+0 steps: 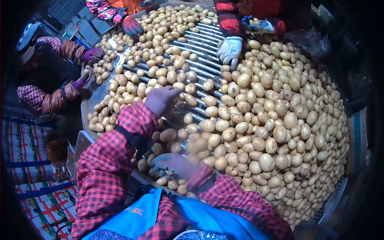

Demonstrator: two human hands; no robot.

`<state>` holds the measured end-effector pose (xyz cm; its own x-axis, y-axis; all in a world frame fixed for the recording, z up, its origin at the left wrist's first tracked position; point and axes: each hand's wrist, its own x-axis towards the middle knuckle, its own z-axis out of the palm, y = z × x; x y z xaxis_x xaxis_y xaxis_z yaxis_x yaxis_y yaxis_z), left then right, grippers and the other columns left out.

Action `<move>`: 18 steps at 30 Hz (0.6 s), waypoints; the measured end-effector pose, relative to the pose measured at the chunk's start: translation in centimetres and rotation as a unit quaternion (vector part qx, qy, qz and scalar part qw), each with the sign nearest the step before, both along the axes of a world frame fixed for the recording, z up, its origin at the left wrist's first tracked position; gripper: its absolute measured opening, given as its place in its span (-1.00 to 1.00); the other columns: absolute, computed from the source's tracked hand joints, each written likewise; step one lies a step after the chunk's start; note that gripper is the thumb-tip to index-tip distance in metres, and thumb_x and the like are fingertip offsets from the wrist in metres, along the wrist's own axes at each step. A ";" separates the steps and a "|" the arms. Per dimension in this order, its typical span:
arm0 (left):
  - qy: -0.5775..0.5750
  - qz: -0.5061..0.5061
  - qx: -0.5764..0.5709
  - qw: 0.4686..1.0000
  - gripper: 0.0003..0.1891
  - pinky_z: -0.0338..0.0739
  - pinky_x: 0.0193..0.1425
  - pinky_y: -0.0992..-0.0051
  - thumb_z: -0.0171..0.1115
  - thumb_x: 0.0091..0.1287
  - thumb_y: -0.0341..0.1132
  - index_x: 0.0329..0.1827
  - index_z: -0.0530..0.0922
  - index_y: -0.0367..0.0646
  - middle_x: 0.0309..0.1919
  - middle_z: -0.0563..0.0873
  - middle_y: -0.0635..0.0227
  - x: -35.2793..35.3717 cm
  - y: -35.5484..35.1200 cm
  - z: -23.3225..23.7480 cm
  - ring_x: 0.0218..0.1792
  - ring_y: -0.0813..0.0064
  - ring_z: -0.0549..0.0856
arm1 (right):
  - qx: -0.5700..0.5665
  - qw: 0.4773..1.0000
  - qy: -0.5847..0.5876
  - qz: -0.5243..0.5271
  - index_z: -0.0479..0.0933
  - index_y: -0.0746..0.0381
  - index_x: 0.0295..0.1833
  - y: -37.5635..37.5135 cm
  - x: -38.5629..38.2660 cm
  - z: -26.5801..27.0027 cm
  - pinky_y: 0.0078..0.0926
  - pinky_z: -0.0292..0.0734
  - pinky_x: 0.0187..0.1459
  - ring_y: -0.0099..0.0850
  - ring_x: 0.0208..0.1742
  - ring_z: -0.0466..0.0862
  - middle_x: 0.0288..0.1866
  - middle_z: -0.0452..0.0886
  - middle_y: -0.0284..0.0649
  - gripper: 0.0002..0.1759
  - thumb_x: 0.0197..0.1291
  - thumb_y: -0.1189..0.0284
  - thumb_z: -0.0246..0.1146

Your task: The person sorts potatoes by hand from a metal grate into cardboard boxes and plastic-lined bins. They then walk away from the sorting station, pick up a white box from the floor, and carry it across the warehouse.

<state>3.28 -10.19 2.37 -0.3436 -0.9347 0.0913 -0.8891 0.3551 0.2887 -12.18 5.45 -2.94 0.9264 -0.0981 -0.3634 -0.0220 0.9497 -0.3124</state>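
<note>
Potatoes point(280, 134) lie heaped across a slatted metal sorting table point(203, 42). My left hand point(162, 100), in a purple glove, reaches over the potatoes near the middle slats. Its fingers point right and down; blur hides whether they hold anything. Close to the near edge is my right hand point(176, 164), in a purple glove with blue fingers. It lies low over the potatoes at that edge, fingers pointing left and somewhat apart, with no potato visible in them. A few potatoes point(197, 146) between my hands are smeared by motion.
Opposite, a person's white-gloved hand point(230, 52) touches the pile; another gloved hand point(258, 26) is beside it. At left, a co-worker's purple-gloved hands point(93, 54) are among potatoes, near another person's gloved hand point(132, 26). Patterned bags point(30, 148) sit lower left.
</note>
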 end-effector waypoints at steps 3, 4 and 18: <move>-0.009 -0.080 0.149 0.985 -0.70 0.62 -0.21 0.32 0.30 0.04 -0.46 -0.12 0.66 0.03 -0.31 0.73 0.34 -0.8 -2.6 -0.6 -0.29 0.23 0.75 | -0.075 0.995 0.070 0.010 0.56 0.11 -0.06 -0.8 -0.7 2.8 -0.70 0.29 -0.56 -0.65 -0.51 0.45 -0.31 0.59 -0.43 -0.73 0.36 0.15 0.19; -0.005 -0.079 0.150 0.986 -0.70 0.62 -0.21 0.32 0.30 0.04 -0.46 -0.12 0.66 0.03 -0.31 0.73 0.34 -1.2 -3.0 -0.3 -0.29 0.23 0.75 | -0.138 0.985 0.103 0.021 0.56 0.12 -0.05 -1.1 -0.8 3.2 -0.69 0.29 -0.56 -0.63 -0.52 0.44 -0.34 0.56 -0.45 -0.72 0.36 0.15 0.20; 0.193 -0.005 0.358 0.913 -0.66 0.62 -0.33 0.46 0.51 0.09 -0.31 -0.07 0.68 -0.14 -0.37 0.73 0.38 0.1 -5.0 -4.2 -0.37 0.48 0.69 | -0.106 0.990 0.087 0.024 0.56 0.11 0.03 -0.6 -0.1 2.2 -0.71 0.26 -0.58 -0.67 -0.51 0.43 -0.36 0.58 -0.46 -0.72 0.40 0.17 0.16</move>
